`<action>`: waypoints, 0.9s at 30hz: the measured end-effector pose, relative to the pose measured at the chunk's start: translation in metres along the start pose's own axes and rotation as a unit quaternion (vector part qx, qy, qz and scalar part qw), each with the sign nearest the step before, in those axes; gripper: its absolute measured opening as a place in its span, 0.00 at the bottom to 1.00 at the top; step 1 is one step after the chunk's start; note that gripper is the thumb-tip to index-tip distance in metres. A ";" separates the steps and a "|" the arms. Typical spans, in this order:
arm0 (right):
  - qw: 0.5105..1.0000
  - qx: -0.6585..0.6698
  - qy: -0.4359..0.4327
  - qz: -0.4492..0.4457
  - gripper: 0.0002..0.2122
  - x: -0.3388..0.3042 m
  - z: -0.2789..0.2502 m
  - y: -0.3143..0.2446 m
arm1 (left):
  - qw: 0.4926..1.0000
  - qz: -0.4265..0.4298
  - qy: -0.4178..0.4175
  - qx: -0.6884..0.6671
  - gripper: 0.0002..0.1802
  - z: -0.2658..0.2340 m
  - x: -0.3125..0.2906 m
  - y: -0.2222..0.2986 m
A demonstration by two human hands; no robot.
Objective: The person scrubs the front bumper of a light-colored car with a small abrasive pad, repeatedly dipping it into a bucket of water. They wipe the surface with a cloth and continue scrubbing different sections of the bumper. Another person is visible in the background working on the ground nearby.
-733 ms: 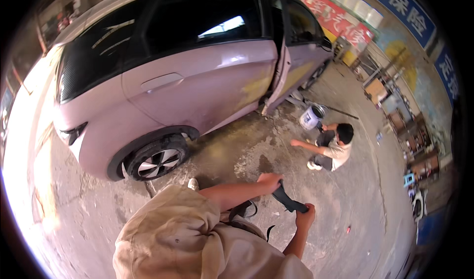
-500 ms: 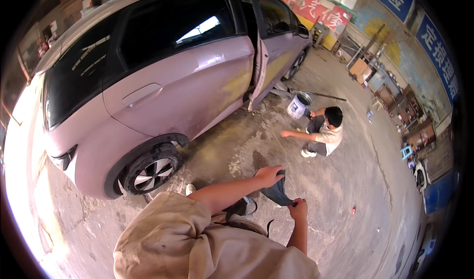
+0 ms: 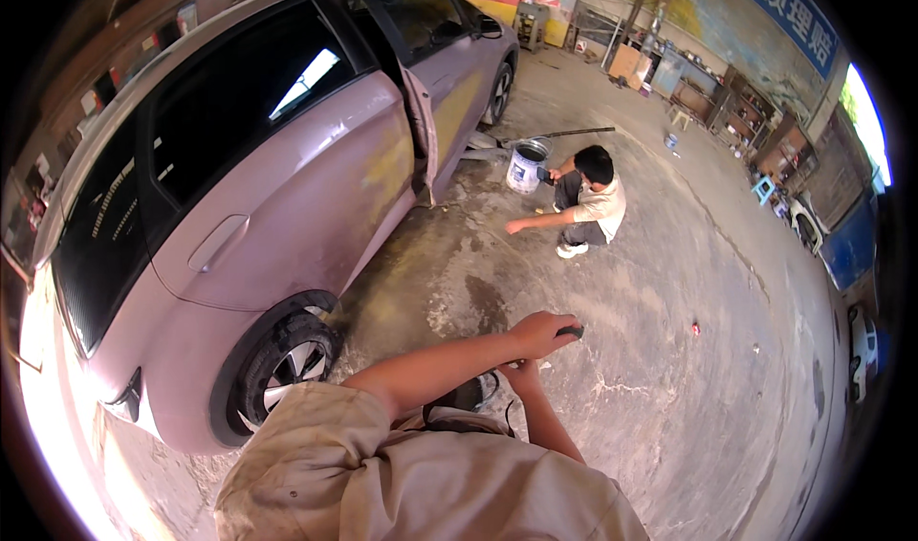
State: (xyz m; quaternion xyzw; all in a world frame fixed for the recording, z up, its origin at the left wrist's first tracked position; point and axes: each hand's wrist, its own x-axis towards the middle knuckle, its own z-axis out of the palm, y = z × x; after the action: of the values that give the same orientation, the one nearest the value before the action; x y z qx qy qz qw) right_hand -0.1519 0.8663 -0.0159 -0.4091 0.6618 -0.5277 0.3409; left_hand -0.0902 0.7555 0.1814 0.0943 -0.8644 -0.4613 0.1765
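I stood on a stained concrete floor (image 3: 660, 350) beside a pale pink car (image 3: 287, 216), looking down over my own tan shirt (image 3: 421, 484). My left hand (image 3: 541, 333) reached forward at about chest level, its fingers curled shut around a dark cloth (image 3: 571, 331), of which only a small end showed past my knuckles. My right hand (image 3: 521, 374) sat just beneath and behind the left, touching or nearly touching it; most of it was hidden by my left wrist, so I could not tell whether it was gripping anything or how far its fingers were closed. The cloth was bunched up in my left fist, out over the bare floor and well apart from the car.

To my left, the car stood with its rear door (image 3: 287, 206) closed and its front door (image 3: 421, 130) ajar; patches of yellowish sanded filler marked the panels near the gap. Its rear wheel (image 3: 287, 364) was close to my left elbow. Further ahead, another person (image 3: 588, 201) in a light shirt crouched on the floor, one arm stretched down to the ground, right beside a white bucket (image 3: 528, 165). A long dark rod (image 3: 574, 133) lay on the ground just past the bucket. Shelves and clutter lined the far wall (image 3: 727, 91).
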 end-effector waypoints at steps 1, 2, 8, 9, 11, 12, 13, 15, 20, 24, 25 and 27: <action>1.000 0.013 -0.022 -0.008 0.35 0.003 0.007 -0.003 | 1.000 0.008 0.002 -0.002 0.16 0.001 0.001 0.007; 0.999 0.016 -0.006 -0.039 0.34 0.004 0.016 -0.006 | 1.000 0.016 0.004 -0.003 0.17 0.000 0.002 0.013; 1.000 -0.002 -0.013 0.002 0.27 0.012 0.032 -0.006 | 0.993 -0.008 0.087 -0.082 0.15 -0.037 -0.001 0.048; 0.997 -0.048 -0.038 0.056 0.26 0.022 0.011 0.022 | 0.986 0.003 0.146 -0.084 0.15 -0.038 0.003 0.042; 0.982 -0.119 -0.058 0.136 0.20 0.016 0.022 -0.004 | 0.966 -0.032 0.248 -0.061 0.14 -0.071 -0.019 0.010; 0.979 -0.162 -0.041 0.120 0.19 0.013 0.011 -0.004 | 0.958 -0.040 0.276 -0.062 0.13 -0.089 -0.024 0.007; 0.973 -0.203 -0.026 0.103 0.19 0.011 -0.001 -0.002 | 0.943 -0.069 0.309 -0.099 0.14 -0.101 -0.029 -0.008; 0.970 -0.221 0.005 0.097 0.18 0.007 -0.016 -0.004 | 0.919 -0.097 0.363 -0.115 0.14 -0.117 -0.043 -0.043; 0.989 -0.092 0.064 0.096 0.14 0.014 -0.041 -0.038 | 0.898 -0.217 0.383 0.003 0.15 -0.126 -0.085 -0.127; 0.995 -0.061 0.070 0.038 0.12 0.026 -0.040 -0.078 | 0.895 -0.337 0.291 -0.017 0.24 -0.095 -0.117 -0.186; 0.996 -0.062 0.068 0.011 0.12 0.033 -0.032 -0.094 | 0.894 -0.367 0.258 0.015 0.28 -0.088 -0.132 -0.212; 0.997 -0.047 0.062 -0.029 0.12 0.045 -0.018 -0.120 | 0.882 -0.424 0.191 0.078 0.36 -0.078 -0.156 -0.253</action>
State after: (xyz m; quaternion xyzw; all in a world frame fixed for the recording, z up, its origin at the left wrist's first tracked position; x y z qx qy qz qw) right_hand -0.1656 0.8203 0.1040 -0.4102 0.6937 -0.5298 0.2643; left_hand 0.0842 0.6064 -0.0228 0.5515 -0.7246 -0.3962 0.1173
